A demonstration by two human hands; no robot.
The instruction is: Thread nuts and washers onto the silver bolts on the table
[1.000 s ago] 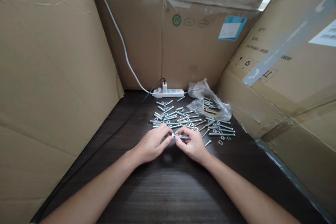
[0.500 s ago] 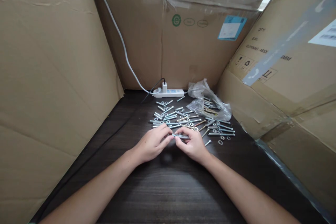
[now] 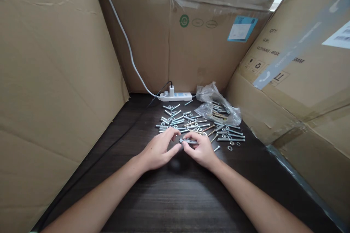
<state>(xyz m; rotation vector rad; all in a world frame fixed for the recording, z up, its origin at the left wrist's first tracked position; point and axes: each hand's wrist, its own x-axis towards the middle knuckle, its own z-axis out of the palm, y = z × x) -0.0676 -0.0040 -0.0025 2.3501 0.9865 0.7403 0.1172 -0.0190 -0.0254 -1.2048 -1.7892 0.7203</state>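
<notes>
Between the thumb and fingers of my right hand point(image 3: 202, 151) is a silvery expansion bolt point(image 3: 189, 141), held roughly level. A hex nut point(image 3: 181, 141) sits on its left end, pointing towards my left hand point(image 3: 160, 150). That hand is open, its thumb and fingers apart around the nut end; the thumb tip is close to the nut, and I cannot tell if it touches. Just beyond both hands lie several loose bolts and sleeves point(image 3: 179, 118), with washers point(image 3: 230, 148) and nuts among them, some silvery and some brassy.
Behind the hardware stands a white power strip point(image 3: 179, 97) with a plug and cables. A clear plastic bag point(image 3: 232, 114) with more bolts lies at the back right. Cardboard walls point(image 3: 191, 54) enclose the dark tabletop point(image 3: 175, 196) on three sides. A black cable point(image 3: 115, 143) crosses the left side.
The fingers of my left hand have opened away from the nut end, which now shows clearly. My right hand keeps hold of the expansion bolt in nearly the same place.
</notes>
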